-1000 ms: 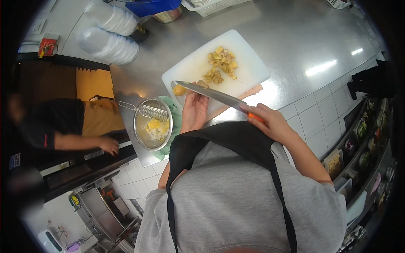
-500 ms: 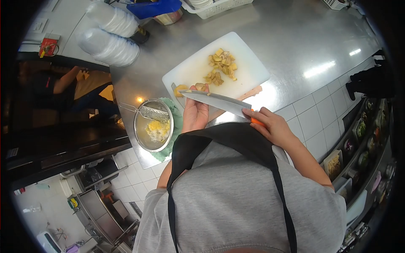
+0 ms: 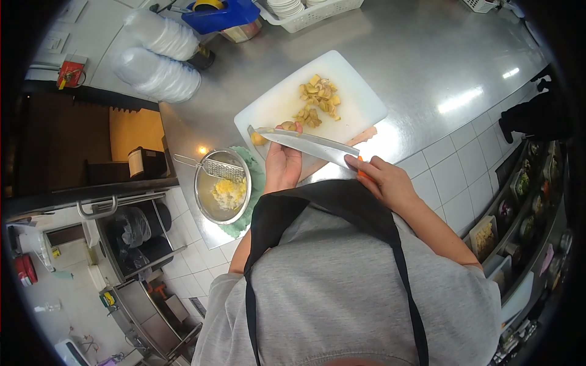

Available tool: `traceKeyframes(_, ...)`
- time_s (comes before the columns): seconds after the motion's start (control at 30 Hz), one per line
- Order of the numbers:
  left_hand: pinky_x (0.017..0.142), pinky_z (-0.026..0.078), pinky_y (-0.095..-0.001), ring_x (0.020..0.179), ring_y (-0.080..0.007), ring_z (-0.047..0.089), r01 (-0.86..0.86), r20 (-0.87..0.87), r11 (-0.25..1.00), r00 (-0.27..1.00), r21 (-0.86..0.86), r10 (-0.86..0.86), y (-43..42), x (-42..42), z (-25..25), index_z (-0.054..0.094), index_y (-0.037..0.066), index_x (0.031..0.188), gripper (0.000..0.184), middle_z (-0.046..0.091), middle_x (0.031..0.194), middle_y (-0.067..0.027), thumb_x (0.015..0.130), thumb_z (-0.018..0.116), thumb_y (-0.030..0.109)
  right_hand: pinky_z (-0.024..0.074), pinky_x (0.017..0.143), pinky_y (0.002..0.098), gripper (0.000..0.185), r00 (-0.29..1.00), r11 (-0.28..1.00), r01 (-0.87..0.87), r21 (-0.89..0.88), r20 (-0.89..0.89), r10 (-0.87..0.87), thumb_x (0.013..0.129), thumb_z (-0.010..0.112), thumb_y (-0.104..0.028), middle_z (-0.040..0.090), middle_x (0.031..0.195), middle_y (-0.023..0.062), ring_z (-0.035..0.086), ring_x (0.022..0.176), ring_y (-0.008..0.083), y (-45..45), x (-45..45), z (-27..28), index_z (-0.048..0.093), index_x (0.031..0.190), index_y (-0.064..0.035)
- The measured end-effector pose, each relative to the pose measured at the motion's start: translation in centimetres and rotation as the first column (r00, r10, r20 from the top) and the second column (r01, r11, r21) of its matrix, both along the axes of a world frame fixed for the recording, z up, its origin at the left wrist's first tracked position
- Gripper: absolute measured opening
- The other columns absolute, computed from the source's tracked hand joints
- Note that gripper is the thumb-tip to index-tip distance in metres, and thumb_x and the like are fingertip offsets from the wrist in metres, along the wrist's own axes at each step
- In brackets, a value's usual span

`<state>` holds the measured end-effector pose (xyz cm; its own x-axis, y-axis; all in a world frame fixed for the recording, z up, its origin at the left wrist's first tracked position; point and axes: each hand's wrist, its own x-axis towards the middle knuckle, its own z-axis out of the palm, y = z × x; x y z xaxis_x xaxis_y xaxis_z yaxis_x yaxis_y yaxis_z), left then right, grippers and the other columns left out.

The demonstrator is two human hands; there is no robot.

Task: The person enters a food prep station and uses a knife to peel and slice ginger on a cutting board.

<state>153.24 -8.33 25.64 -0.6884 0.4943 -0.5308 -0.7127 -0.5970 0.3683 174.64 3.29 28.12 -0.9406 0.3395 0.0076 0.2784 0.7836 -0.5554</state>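
Note:
My right hand (image 3: pixel 384 180) is closed on the orange handle of a large knife (image 3: pixel 314 145). The blade crosses above my left hand (image 3: pixel 284 163), whose fingers hold a small brownish-yellow piece (image 3: pixel 289 125) at the near edge of the white cutting board (image 3: pixel 360 100). Part of those fingers is hidden behind the blade. Beside the knife tip, a yellow piece (image 3: pixel 259 139) lies at the board's left corner. Chopped yellow-brown pieces (image 3: pixel 319 96) are heaped on the board.
Left of the board, a metal bowl (image 3: pixel 207 204) holds grated yellow and white food and a grater (image 3: pixel 223 169), on a green cloth (image 3: pixel 256 177). Stacked plastic containers (image 3: pixel 162 76), a blue bin (image 3: pixel 223 17) and a white basket (image 3: pixel 317 17) stand at the back.
The knife and both hands have shifted slightly, with the blade still over my left fingers. The co-worker at the left has gone out of view. The camera view has moved a little.

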Motion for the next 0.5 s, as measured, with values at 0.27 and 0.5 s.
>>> traceKeyframes(0.27,0.1,0.046,-0.0353,0.114,-0.0219,0.053,0.129,-0.15,0.987,0.978,-0.098,-0.143,0.3,1.5,-1.1,0.045,-0.003,0.124,0.032,0.052,0.122,-0.0106,0.096,0.051,0.011,0.0519,0.06,0.0361,0.039,0.997,0.994,0.069,-0.089,-0.035,-0.072,0.094,0.053,-0.029,0.058,0.085,0.0067,0.062,0.07,0.0255,-0.5,-3.9,0.2,0.049,0.133,-0.0291)
traceKeyframes(0.5,0.099,0.047,-0.034,0.113,-0.0207,0.054,0.115,-0.247,0.99,0.96,-0.076,-0.131,-0.1,0.4,-0.7,0.046,-0.003,0.123,0.03,0.055,0.12,-0.0089,0.098,0.049,0.014,0.051,0.061,0.0356,0.04,0.982,0.978,-0.019,-0.207,-0.188,-0.021,0.094,0.054,-0.028,0.058,0.085,0.0066,0.062,0.068,0.0262,0.5,-3.2,0.3,0.05,0.133,-0.0283)
